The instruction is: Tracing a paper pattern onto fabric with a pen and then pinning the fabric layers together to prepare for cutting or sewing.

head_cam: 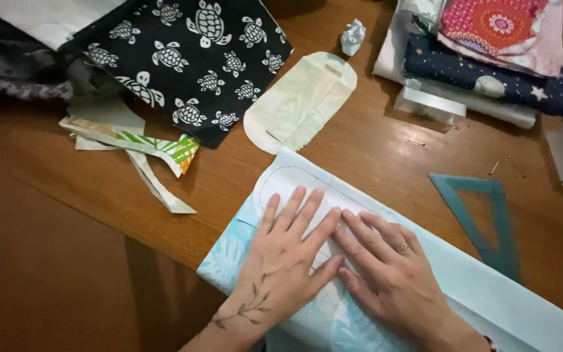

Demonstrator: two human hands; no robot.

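Note:
Both of my hands lie flat, side by side, on a white paper pattern (pixel 281 182) with a rounded outline drawn on it. The pattern rests on a pale blue leaf-print fabric (pixel 490 300) that stretches across the table's near edge. My left hand (pixel 285 251), with a leaf tattoo on its back, has its fingers spread over the pattern. My right hand (pixel 389 264) wears a ring and touches the left one at the fingertips. Neither hand grips anything.
A cut oval piece of pale green fabric (pixel 301 101) lies further back. Black turtle-print cloth (pixel 190 58) and fabric scraps (pixel 144 146) are at the left. A stack of folded fabrics (pixel 490 58) sits at the back right, with a teal set square (pixel 483 215), a crumpled paper ball (pixel 353 36) and loose pins nearby.

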